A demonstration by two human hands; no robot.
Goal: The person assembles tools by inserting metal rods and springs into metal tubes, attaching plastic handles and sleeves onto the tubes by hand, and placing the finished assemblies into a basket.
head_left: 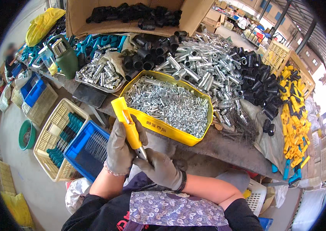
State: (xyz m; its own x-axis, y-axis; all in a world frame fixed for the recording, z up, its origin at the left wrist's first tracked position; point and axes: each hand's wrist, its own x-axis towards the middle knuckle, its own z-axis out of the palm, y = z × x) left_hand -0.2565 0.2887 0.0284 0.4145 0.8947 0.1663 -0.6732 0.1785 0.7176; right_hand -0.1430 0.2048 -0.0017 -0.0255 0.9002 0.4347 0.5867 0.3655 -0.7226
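Gloved fingers (119, 134) snug around yellow tool (133, 135)

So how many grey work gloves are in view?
2: one on the left hand, which grips the yellow tool; one on the right hand, at the tool's metal tip. Others could be hidden.

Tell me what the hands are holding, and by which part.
A yellow tool with a metal tip: the left hand grips its yellow body; the right hand is at the metal tip.
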